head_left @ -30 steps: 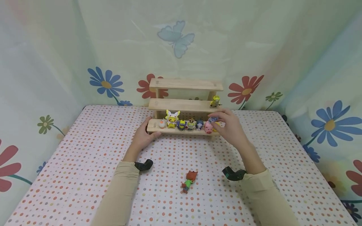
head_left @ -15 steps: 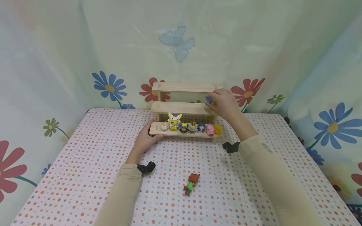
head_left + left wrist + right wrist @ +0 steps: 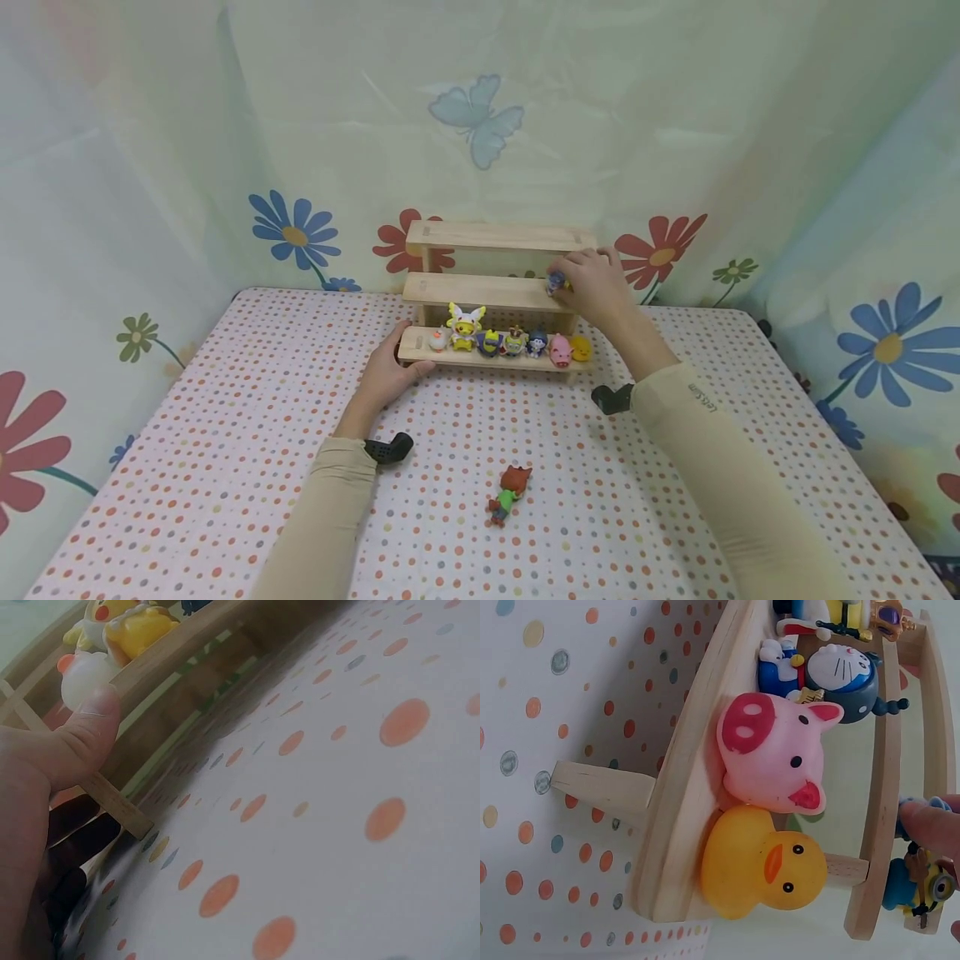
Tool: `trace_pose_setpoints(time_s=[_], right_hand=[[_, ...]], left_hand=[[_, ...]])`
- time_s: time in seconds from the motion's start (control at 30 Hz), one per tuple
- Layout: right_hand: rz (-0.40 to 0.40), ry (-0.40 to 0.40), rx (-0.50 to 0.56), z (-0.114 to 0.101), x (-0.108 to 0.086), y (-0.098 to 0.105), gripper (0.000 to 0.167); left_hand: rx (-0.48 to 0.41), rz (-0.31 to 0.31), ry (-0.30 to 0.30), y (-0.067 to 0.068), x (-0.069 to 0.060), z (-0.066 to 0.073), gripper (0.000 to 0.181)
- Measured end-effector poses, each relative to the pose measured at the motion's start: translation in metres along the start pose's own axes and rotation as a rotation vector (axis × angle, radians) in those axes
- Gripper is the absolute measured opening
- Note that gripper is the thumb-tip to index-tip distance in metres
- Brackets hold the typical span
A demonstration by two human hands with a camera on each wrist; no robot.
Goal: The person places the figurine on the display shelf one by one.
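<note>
A three-tier wooden shelf (image 3: 472,289) stands at the back of the table. My left hand (image 3: 384,375) grips the left end of its lowest tier, thumb on the front edge near a white figurine (image 3: 82,681). On the middle tier's right end, my right hand (image 3: 597,287) pinches a small blue figurine (image 3: 556,283), mostly hidden by the fingers. Right beside it stands a yellow minion figurine (image 3: 928,883). Below, the lowest tier bears a yellow duck (image 3: 761,862), a pink pig (image 3: 772,754), a Doraemon figurine (image 3: 832,675) and several more in a row.
A fox figurine (image 3: 507,495) in a green top lies on the dotted tablecloth (image 3: 435,542) between the forearms. Behind the shelf hangs a flowered curtain (image 3: 570,108). Black wrist cameras (image 3: 389,449) stick out inward from both wrists.
My right hand has lifted the blue figurine from above the lowest tier to the middle tier, next to the minion. The left hand keeps its grip. The head view has shifted slightly.
</note>
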State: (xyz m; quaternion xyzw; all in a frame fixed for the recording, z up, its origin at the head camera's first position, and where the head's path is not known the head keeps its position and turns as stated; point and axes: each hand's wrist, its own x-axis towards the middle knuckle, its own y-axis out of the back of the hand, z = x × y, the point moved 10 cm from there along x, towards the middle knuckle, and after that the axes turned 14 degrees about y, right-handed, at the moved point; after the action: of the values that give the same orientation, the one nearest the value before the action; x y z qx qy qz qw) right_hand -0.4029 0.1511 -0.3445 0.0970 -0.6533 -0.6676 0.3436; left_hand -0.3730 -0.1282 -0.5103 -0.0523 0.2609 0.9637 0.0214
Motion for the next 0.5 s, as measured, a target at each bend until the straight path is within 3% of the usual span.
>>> trace_pose_setpoints(time_s=[0.23,0.5], right_hand=[[-0.005,0.004,0.009,-0.0007,0.0,-0.0007,0.028],[-0.061,-0.023,0.019,0.0011,0.0022,-0.0045,0.031]], left_hand=[[0.025,0.026,-0.022,0.0007,0.0,0.0016,0.1],[0.021,0.016,0.001,0.0003,-0.0008,0.0022,0.096]])
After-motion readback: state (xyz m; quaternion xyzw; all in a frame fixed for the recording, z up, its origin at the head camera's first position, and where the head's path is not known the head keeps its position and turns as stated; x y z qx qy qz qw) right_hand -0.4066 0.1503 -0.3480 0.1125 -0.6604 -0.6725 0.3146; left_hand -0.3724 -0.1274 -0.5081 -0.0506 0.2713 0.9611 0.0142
